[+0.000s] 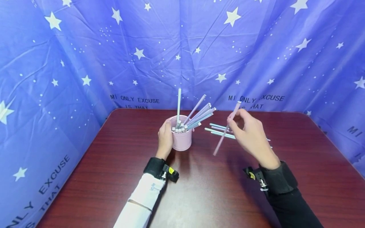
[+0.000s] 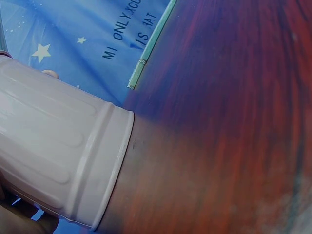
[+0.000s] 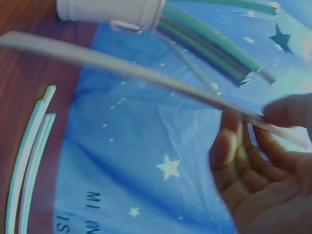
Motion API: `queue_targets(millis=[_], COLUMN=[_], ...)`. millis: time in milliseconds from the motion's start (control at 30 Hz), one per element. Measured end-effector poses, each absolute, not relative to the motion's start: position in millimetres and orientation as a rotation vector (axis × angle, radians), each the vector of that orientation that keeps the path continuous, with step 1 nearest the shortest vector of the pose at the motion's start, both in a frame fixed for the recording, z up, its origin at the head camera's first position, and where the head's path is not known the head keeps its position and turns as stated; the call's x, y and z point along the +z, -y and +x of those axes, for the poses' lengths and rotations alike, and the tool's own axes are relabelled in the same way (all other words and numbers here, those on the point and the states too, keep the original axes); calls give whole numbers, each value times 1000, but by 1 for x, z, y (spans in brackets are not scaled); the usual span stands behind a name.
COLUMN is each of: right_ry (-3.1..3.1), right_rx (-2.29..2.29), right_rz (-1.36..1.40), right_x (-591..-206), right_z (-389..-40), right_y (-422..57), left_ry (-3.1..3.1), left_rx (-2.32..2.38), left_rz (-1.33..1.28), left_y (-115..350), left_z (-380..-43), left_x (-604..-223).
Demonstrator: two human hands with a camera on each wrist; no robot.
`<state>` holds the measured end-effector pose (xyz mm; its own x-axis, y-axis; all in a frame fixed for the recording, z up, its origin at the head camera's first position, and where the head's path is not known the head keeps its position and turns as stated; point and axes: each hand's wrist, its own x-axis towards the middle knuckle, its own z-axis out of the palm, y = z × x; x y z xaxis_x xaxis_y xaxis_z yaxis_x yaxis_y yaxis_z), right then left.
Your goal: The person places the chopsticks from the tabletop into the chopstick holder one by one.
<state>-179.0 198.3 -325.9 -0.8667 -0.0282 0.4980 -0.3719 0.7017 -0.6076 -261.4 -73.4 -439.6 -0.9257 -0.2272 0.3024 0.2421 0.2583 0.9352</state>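
Note:
A small pink bucket (image 1: 182,141) stands on the table, holding several slim pastel sticks (image 1: 203,111) that lean mostly to the right. One pale green stick (image 1: 179,103) stands nearly upright in it. My left hand (image 1: 165,139) grips the bucket's left side; in the left wrist view its fingers (image 2: 29,217) show at the bucket's lower edge. To the right, my right hand (image 1: 251,133) pinches a slim pink stick (image 1: 220,145) between thumb and fingers, tilted above the table. The same pink stick (image 3: 161,80) crosses the right wrist view, apart from the bucket (image 3: 109,9).
More pastel sticks (image 1: 223,135) lie on the dark red wooden table (image 1: 199,196), behind and partly hidden by the right hand. A blue curtain (image 1: 182,47) with white stars and printed words hangs round the table's back and sides.

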Motion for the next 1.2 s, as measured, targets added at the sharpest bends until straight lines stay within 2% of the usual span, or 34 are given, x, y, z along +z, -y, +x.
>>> queue_targets(millis=[267,700,1200], right_ry=[1892,1860,1430], right_rx=[1434,1448,1648], right_rz=[503,618,672], right_x=[-314,-319,-321], right_z=[-167,-167,-170], right_y=[-186,-177,-166], left_ry=[2173,2157,2156], left_rx=[-1697,-1716,-1728], left_rz=[3,-13,-2], left_y=[73,73,74], left_z=[-262,-262,-262], left_x=[-438,-440,-441])
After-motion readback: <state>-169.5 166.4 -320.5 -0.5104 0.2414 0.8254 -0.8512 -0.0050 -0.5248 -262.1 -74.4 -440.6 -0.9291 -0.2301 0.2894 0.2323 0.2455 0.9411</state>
